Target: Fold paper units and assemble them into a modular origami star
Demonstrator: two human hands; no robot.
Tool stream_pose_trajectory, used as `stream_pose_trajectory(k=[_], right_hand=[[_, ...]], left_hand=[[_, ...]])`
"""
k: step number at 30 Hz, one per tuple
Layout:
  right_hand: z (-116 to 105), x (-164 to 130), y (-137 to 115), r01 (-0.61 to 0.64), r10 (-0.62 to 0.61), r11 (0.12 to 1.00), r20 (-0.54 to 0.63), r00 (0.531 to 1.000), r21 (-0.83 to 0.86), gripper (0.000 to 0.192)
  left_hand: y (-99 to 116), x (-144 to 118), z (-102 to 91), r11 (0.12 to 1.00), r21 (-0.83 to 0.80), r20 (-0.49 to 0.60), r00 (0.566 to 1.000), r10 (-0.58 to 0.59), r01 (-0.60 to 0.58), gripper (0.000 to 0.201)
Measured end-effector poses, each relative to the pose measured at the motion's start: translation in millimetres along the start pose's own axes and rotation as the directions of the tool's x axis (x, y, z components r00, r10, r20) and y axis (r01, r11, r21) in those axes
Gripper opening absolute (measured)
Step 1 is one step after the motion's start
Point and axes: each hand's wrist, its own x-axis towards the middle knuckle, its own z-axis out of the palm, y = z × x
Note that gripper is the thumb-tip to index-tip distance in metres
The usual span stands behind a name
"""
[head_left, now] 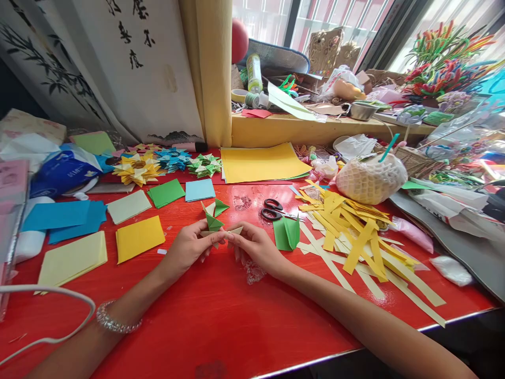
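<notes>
Red desk beneath us, we pinch the green-and-cream folded paper just above it, left hand and right hand meeting in a closed fingertip grip; we'd best align edges and press creases gently.

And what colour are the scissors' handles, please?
The scissors' handles are black, clearest in the head view.

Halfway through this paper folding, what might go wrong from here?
1. The left hand and right hand pinch the small folded paper by the fingertips, so it could slip or crease crookedly.
2. The scissors lie just beyond the right hand, so a careless reach might bump them.
3. The green paper sits beside the yellow strips and could get mixed into them.
</notes>
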Motion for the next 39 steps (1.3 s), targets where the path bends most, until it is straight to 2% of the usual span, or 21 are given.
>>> stream_pose_trajectory(k=[3, 6, 12, 19, 29, 39], right_hand=[[-2.2, 1.2, 1.4, 0.042, -0.044, 0.999, -0.107, 0.993, -0.017, 0.023], [-4.8, 2.2, 0.2, 0.107, -0.116, 0.993, -0.226, 0.967, -0.055, 0.023], [-6.8, 1.8, -4.5, 0.156, -0.158, 0.987, -0.263, 0.952, -0.028, 0.022], [-4.4, 0.0, -7.3, 0.194, -0.194, 0.981, -0.198, 0.961, -0.018, 0.016], [-3.0, -1.1, -6.7, 0.256, -0.278, 0.958, -0.201, 0.939, -0.13, 0.014], [-2.6, -2.6, -7.8, 0.278, -0.312, 0.942, -0.187, 0.932, -0.186, 0.014]], left_hand=[[-1.4, -0.3, 0.8, 0.999, 0.017, 0.02, 0.999, 0.031, -0.032, 0.028], [-3.3, -1.4, 1.0, 0.998, 0.038, 0.008, 0.998, 0.059, -0.059, 0.029], [-2.6, -1.7, -1.0, 0.994, 0.058, -0.017, 0.995, 0.099, -0.098, 0.026], [-0.8, -3.1, -1.2, 0.981, 0.076, -0.024, 0.983, 0.18, -0.178, 0.022], [-3.0, -5.3, -4.1, 0.92, 0.267, -0.037, 0.951, 0.308, -0.287, 0.021], [-2.5, -7.2, -3.5, 0.881, 0.333, -0.05, 0.927, 0.372, -0.336, 0.021]])
